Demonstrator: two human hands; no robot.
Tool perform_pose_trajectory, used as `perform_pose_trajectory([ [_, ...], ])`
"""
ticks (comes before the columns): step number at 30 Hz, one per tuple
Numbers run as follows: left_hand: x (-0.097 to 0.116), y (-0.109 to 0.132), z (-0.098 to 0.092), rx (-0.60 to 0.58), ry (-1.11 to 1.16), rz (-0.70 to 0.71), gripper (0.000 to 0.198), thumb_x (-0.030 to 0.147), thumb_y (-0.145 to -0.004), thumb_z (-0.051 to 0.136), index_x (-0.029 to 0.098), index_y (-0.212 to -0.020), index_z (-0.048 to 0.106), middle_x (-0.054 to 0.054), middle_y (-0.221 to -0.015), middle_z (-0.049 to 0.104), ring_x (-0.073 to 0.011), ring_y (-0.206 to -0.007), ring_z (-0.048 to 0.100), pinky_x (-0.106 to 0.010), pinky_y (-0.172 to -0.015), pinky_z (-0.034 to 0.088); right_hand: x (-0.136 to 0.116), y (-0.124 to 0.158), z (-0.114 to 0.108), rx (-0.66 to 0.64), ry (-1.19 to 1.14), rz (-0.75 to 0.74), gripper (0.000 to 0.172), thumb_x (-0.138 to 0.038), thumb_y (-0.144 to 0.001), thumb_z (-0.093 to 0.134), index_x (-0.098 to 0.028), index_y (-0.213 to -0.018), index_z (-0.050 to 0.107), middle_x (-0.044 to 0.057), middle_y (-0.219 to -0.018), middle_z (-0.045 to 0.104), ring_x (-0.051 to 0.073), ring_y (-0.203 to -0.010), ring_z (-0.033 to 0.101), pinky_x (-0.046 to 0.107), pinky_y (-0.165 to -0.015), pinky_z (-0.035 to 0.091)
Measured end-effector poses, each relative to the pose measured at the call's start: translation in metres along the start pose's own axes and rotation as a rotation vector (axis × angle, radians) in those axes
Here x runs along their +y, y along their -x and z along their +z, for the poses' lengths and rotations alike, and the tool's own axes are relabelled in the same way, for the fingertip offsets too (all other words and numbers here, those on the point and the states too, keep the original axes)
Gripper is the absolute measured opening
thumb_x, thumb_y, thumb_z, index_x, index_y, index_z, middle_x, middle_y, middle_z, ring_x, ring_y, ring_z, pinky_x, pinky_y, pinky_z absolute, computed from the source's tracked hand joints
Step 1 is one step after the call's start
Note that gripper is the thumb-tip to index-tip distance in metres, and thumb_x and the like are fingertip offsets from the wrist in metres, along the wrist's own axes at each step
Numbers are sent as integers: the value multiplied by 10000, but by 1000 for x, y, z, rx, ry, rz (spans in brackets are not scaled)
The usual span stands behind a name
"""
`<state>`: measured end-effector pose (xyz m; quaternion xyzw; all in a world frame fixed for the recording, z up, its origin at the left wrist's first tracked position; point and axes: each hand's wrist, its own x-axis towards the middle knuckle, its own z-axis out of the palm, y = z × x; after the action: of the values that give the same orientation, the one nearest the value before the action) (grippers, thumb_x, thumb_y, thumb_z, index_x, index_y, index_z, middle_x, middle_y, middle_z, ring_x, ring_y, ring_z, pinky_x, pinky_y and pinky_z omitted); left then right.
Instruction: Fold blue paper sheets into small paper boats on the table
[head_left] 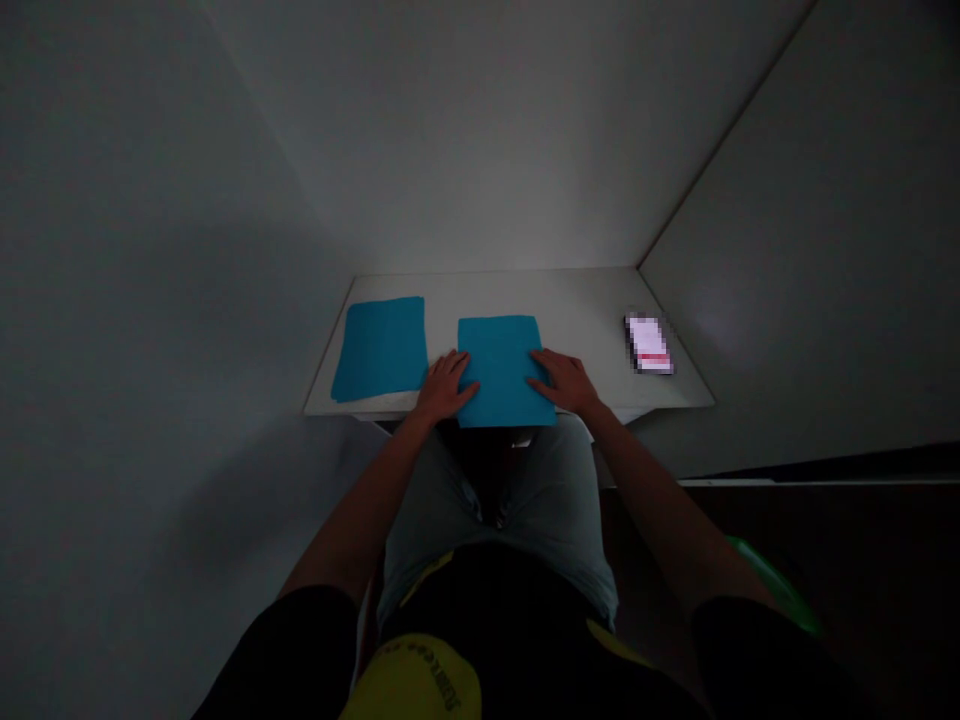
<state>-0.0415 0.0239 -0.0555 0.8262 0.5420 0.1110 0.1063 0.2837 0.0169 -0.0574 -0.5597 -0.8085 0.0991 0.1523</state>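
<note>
A flat blue rectangular sheet lies on the white table in front of me, its near end reaching slightly past the front edge. Whether it is cloth or paper, I cannot tell. My left hand rests at its left edge, fingers apart, with fingertips on the sheet. At the right edge, my right hand lies with fingers spread and the tips touching the sheet. To the left is a second blue piece of similar colour and size, possibly a stack, close to my left hand.
The white table stands against pale walls at the back and both sides. A pixelated lit device, like a phone, lies at its right end. Something green is low at the right, near the dark floor.
</note>
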Motion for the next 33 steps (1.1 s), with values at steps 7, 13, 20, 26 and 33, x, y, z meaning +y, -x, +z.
perform_pose_trajectory([
  [7, -1, 3, 0, 2, -8, 18, 709, 542, -1049, 551, 200, -1662, 453, -142, -1683, 498, -298, -1630, 364, -478, -1342, 308, 3, 1, -1, -4, 3, -36, 663, -607, -1046, 503, -227, -1585, 573, 179, -1591, 595, 368, -1476, 528, 577, -1213, 396],
  [13, -4, 0, -3, -85, -1, 49, 724, 547, -1058, 533, 226, -1694, 403, -95, -1779, 382, -288, -1700, 220, -502, -1393, 178, 2, 0, 0, -49, -8, -71, 665, -567, -1054, 487, -224, -1622, 508, 148, -1690, 508, 362, -1556, 449, 586, -1262, 341],
  [20, -11, 2, 2, 73, 196, -23, 507, 459, -999, 708, 245, -1456, 654, -105, -1596, 618, -303, -1577, 472, -524, -1333, 351, 9, -1, 5, 35, -5, -33, 652, -593, -1037, 525, -171, -1528, 596, 200, -1371, 684, 381, -1263, 604, 545, -1108, 461],
  [26, -11, 2, 9, 250, 514, -49, 109, 267, -1010, 690, 235, -1104, 734, -91, -1246, 791, -278, -1340, 679, -479, -1186, 506, 13, -3, 6, 169, -232, -85, 352, -513, -1047, 529, -228, -1121, 721, 155, -1230, 747, 344, -1194, 643, 522, -1076, 474],
  [33, 3, -21, -23, 363, 708, -166, 199, 404, -1044, 647, 231, -1144, 647, 3, -875, 699, -167, -805, 680, -273, -729, 527, -7, -18, -20, 340, -636, 92, 367, -603, -1033, 561, -248, -1114, 604, 31, -925, 695, 216, -835, 640, 339, -760, 517],
])
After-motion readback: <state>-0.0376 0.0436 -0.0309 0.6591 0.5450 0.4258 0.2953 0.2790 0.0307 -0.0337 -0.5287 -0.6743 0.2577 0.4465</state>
